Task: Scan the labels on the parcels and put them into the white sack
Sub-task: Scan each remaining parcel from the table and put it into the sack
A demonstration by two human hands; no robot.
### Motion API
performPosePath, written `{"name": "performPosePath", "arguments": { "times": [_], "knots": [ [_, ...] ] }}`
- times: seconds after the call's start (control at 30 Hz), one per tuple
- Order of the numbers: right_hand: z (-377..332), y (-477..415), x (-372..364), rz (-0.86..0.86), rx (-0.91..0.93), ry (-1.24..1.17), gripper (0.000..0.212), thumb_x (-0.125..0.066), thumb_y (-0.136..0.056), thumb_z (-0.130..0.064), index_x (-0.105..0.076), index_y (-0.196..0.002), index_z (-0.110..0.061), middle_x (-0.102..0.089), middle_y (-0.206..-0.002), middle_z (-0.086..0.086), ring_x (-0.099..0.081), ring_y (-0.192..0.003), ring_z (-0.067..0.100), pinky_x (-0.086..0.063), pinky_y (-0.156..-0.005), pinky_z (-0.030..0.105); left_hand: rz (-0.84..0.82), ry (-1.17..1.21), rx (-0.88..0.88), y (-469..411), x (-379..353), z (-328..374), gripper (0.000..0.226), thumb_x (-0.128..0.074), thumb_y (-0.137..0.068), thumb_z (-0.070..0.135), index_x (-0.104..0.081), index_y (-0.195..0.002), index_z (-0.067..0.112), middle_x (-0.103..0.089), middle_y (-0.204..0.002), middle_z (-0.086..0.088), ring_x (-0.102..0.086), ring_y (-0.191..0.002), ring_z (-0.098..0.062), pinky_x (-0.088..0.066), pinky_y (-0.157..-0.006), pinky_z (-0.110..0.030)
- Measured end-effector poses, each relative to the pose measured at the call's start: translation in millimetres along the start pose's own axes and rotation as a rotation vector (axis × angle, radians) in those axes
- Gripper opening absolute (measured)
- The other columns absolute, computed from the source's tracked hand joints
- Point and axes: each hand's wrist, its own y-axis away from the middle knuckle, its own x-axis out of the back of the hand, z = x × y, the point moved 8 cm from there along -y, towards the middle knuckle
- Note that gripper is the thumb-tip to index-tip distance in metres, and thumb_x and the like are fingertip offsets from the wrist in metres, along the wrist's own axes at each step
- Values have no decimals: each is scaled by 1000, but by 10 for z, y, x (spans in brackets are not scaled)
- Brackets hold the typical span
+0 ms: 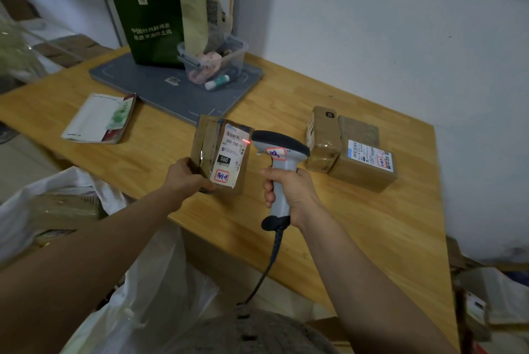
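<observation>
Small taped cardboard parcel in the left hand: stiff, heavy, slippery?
The small brown tape-wrapped cardboard parcel is probably stiff: its edges look square. Likely light, since the left hand holds it by one end. Its glossy wrap may make it slippery.

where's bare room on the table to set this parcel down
Bare table lies near the front edge, right of the scanner, and between the booklet and the held parcel. Crowded: the grey mat at the back, two parcels on the right.

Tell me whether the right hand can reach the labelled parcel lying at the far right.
Probably not to grasp it yet: the right hand grips the scanner, though the path to the labelled parcel looks free.
</observation>
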Motion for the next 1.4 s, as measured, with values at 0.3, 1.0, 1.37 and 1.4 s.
{"name": "performPosePath", "arguments": {
  "times": [0.3,1.0,1.37,1.4],
  "knots": [
    [24,-89,-278,-88,16,35,20,-74,-80,-11,-57,-70,-9,-56,-52,6,-45,-38,16,-40,-42,24,47,109,-7,55,262,-125,64,-83,-67,4,-52,-123,4,-63,-101,-1,-63,-94,-21,-53,-64,-22],
    [930,-167,-1852,-367,-209,308,16,-72,-80,-9,-57,-75,-7,-56,-54,8,-47,-41,17,-41,-44,26,501,-239,308,1145,2192,-1920,31,-65,-88,40,-65,-107,16,-66,-99,-4,-55,-74,-14,-44,-61,-25],
    [748,-371,-1081,-186,-232,133,16,-74,-79,-10,-59,-77,-7,-56,-55,7,-47,-39,16,-40,-42,25,320,-428,130,365,1231,-916,62,-61,-88,40,-44,-140,10,-40,-142,-20,-37,-131,-38,-37,-102,-43],
    [696,-387,-949,-156,-219,111,16,-75,-78,-10,-60,-76,-7,-56,-55,7,-47,-39,17,-41,-42,25,289,-438,85,276,1062,-749,65,-61,-89,41,-40,-143,12,-33,-148,-19,-35,-133,-36,-35,-104,-43]
  ]
}}
